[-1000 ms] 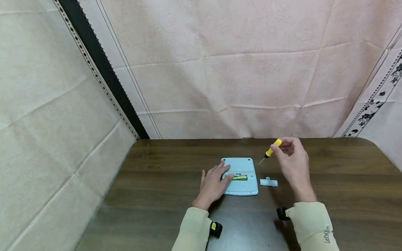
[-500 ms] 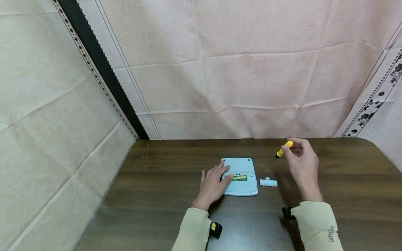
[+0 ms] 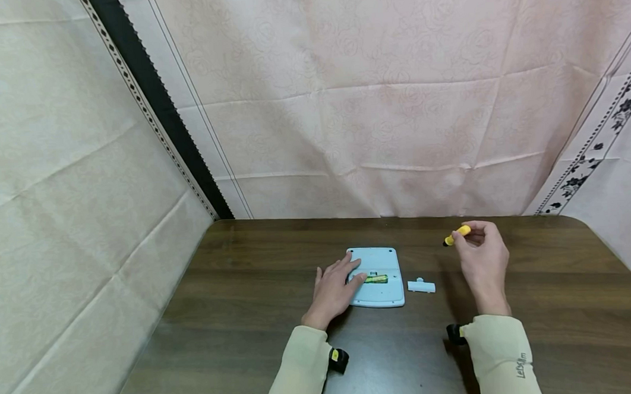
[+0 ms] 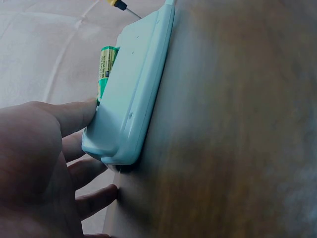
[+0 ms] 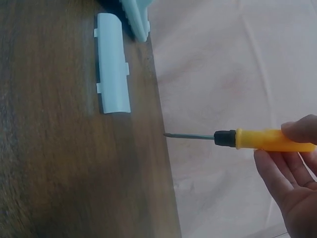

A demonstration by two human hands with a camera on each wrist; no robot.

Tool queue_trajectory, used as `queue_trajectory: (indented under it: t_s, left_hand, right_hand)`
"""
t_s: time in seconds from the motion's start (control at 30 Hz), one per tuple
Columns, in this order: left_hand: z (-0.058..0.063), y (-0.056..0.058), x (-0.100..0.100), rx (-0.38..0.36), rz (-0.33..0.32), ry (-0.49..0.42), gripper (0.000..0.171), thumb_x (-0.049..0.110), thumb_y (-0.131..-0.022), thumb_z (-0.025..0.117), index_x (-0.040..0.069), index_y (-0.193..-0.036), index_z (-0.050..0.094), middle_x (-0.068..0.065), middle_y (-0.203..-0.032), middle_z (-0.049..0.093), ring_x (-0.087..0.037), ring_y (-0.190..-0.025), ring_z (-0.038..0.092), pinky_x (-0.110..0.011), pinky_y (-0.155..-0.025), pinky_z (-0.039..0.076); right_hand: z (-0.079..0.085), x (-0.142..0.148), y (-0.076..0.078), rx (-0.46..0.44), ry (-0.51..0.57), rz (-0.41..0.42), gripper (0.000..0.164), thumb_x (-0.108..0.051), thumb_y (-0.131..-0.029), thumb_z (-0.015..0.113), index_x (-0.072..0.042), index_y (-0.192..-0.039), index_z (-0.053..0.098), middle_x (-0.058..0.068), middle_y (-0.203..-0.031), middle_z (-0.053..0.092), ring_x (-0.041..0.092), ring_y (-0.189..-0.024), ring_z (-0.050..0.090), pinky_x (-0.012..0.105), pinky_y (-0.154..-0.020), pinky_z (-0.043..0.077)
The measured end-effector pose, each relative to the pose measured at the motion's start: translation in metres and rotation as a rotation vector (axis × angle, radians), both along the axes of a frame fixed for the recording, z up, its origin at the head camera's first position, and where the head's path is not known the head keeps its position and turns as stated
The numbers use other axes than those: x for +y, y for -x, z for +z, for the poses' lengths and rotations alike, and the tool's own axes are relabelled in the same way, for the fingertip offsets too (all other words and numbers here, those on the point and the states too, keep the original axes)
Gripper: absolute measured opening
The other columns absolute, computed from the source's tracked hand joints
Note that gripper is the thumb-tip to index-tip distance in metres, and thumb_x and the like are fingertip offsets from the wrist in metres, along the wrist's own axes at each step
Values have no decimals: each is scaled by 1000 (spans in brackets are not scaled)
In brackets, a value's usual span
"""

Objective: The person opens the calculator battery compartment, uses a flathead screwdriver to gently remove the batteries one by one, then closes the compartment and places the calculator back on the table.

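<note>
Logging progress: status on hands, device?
Left hand on light-blue device. Right hand gripping yellow screwdriver. Green battery exposed, battery cover beside device. Possible obstruction: left thumb by battery.

Both arms reach forward in pale sleeves. The left arm (image 3: 298, 373) slants inward, and its hand, the left hand (image 3: 332, 292), lies palm down with the fingers spread and nearly straight. The left thumb (image 4: 77, 116) stands apart from them. The right arm (image 3: 500, 357) angles slightly inward, the wrist a little bent. The right hand (image 3: 482, 265) reaches farther forward, its right thumb (image 5: 299, 130) set against bent right fingers (image 5: 272, 173) in a pinch.
</note>
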State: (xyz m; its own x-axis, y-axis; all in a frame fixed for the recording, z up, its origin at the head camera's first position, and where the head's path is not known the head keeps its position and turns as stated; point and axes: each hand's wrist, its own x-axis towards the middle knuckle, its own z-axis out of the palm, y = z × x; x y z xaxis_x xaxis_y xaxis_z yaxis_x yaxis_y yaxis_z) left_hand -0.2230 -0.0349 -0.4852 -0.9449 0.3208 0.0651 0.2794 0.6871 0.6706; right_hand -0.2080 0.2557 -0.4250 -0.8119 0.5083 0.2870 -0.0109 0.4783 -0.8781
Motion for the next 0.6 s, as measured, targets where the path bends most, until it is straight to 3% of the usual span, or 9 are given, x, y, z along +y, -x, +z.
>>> queue_trajectory:
  t_s: [0.3, 0.6]
  left_hand:
    - [1, 0, 0, -2, 1, -3, 51, 44, -112, 52, 19, -156, 57, -2, -169, 37, -34, -155, 34, -68, -125, 7]
    - [1, -1, 0, 3, 0, -3, 51, 43, -112, 53, 18, -156, 57, -3, -169, 39, -34, -154, 36, -68, -124, 8]
  right_hand:
    - [-6, 4, 2, -19, -17, -47, 33, -12, -100, 75, 1, -128, 63, 14, -121, 67, 15, -100, 63, 8, -73, 46]
    - [-8, 3, 2, -55, -33, -43, 31, -10, -100, 72, 2, -126, 63, 17, -119, 66, 22, -100, 63, 9, -67, 44]
